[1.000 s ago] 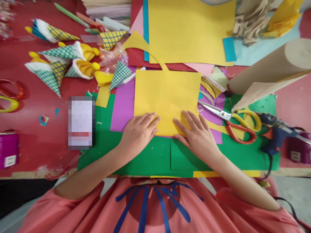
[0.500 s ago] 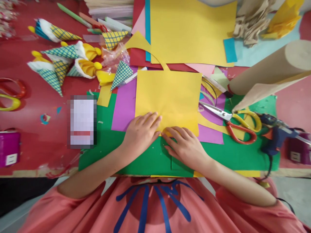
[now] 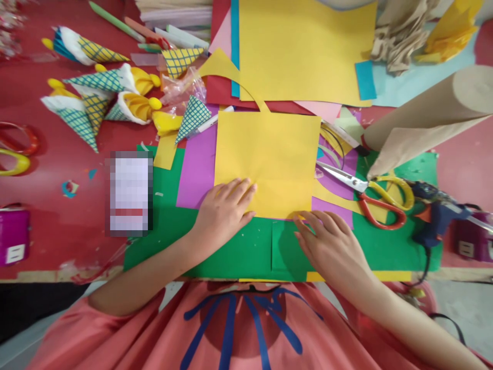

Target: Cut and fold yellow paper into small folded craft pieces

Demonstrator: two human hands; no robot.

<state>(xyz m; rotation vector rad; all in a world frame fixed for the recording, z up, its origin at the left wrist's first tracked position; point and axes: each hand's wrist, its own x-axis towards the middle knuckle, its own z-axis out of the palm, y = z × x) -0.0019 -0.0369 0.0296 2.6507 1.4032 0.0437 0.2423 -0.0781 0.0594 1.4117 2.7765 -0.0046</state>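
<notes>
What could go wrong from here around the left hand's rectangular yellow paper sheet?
The left hand rests near one corner of the rectangular yellow paper sheet, so a push from the right hand might twist it. The silver-bladed scissors with red and yellow handles point at its right edge; sliding it that way could snag it. The dark blue glue gun has its black cord near the right forearm, which could drag it.

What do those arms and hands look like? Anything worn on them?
The left hand and right hand are human and ungloved, with no markings showing. Both forearms are bare; loose coral-pink sleeves match a top with blue streaks.
</notes>
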